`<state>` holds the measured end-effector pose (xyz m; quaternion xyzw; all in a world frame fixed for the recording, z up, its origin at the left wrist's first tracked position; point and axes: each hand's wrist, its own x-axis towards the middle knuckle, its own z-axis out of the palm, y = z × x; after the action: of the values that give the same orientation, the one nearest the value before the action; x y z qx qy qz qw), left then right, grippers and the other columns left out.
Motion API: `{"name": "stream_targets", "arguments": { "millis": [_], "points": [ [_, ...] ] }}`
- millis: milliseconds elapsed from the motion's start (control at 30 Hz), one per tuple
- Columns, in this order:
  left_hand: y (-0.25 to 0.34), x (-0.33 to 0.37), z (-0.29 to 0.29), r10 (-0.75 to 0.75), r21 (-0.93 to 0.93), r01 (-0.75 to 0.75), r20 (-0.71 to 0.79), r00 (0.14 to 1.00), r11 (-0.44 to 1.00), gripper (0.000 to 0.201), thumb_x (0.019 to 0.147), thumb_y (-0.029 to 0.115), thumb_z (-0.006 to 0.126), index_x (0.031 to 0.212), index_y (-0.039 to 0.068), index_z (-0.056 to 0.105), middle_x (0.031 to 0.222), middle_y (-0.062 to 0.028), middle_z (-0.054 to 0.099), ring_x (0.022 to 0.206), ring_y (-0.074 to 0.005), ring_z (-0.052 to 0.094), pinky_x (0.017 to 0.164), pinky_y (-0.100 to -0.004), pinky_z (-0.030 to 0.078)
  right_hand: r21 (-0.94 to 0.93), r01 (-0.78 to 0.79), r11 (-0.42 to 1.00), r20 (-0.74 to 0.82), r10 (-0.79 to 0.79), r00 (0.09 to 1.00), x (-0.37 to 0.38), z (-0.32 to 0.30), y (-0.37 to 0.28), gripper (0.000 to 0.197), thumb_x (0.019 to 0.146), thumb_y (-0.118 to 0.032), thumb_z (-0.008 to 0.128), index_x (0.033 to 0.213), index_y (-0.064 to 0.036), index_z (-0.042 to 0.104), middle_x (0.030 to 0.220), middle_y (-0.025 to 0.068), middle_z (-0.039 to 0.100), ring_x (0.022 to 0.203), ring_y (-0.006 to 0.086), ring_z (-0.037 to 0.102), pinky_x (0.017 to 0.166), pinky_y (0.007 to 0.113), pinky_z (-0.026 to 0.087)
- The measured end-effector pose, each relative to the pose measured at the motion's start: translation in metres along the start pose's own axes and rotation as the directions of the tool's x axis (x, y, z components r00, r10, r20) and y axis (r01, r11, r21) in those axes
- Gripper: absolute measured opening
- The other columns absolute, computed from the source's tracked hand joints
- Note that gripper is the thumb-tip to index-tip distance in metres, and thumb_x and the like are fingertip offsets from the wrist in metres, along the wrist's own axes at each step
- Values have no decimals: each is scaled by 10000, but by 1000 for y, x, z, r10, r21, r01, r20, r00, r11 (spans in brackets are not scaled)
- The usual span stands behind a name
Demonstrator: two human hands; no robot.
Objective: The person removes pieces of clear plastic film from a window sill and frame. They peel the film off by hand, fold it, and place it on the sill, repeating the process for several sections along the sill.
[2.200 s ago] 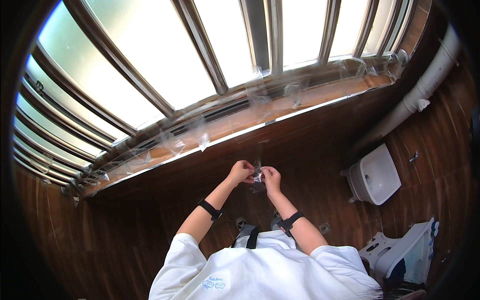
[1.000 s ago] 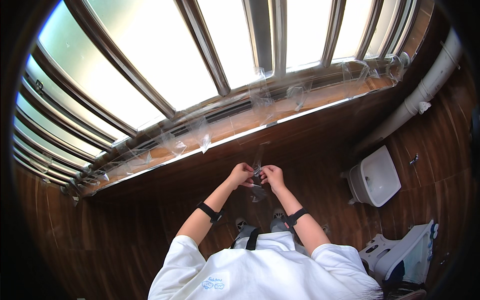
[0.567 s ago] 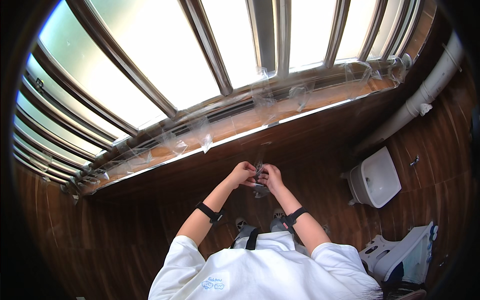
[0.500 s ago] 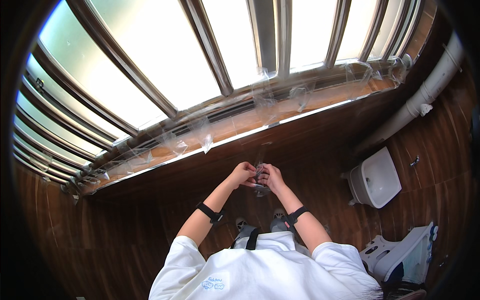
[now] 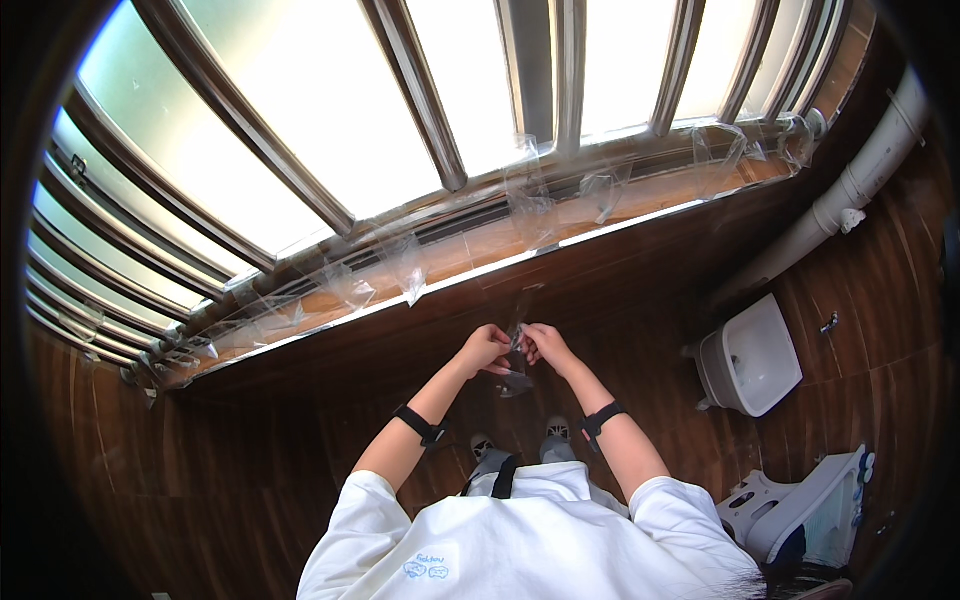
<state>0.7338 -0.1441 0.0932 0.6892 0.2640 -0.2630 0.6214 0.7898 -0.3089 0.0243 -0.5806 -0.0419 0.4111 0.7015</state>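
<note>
Close together in the middle of the view, below the window ledge, my two hands work on a small piece of clear, shiny plastic film (image 5: 517, 382). My left hand (image 5: 487, 350) pinches it with curled fingers. From the other side my right hand (image 5: 546, 346) grips it near its upper end. The film hangs down crumpled between and below the fingers, and its exact shape is too small to make out. Similar pieces of clear film (image 5: 408, 268) stick along the ledge beyond my hands.
Metal bars (image 5: 420, 95) stand before a bright window above the wood-toned ledge (image 5: 460, 255). A white pipe (image 5: 845, 205) runs down at the right. Nearer are a white basin (image 5: 768, 360) and a white plastic stool-like piece (image 5: 815, 505). My shoes (image 5: 557, 428) show on the dark wood-patterned floor.
My right hand has shifted slightly up and right, a little apart from the left. More of the film now hangs below the fingers. My left hand stays nearly still.
</note>
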Motion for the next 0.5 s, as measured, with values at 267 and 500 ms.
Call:
{"name": "stream_targets", "arguments": {
  "millis": [267, 500],
  "points": [
    [1, 0, 2, 20, 27, -19, -14, 1000, 999, 154, 855, 43, 583, 987, 4, 513, 818, -77, 582, 665, -164, 627, 578, -324, 589, 240, 18, 971, -5, -17, 1000, -3, 19, 8, 261, 959, -302, 485, 790, -105, 515, 644, -15, 469, 534, 100, 456, 483, 241, 371],
    [-2, -1, 0, 36, 26, -35, -40, 999, 999, 144, 856, 44, 583, 981, 9, 521, 811, -72, 588, 664, -159, 625, 579, -319, 586, 448, 96, 889, -112, -50, 992, -11, 33, 17, 202, 943, -241, 526, 799, -99, 519, 653, -18, 471, 543, 92, 454, 493, 240, 375]
  ]
}}
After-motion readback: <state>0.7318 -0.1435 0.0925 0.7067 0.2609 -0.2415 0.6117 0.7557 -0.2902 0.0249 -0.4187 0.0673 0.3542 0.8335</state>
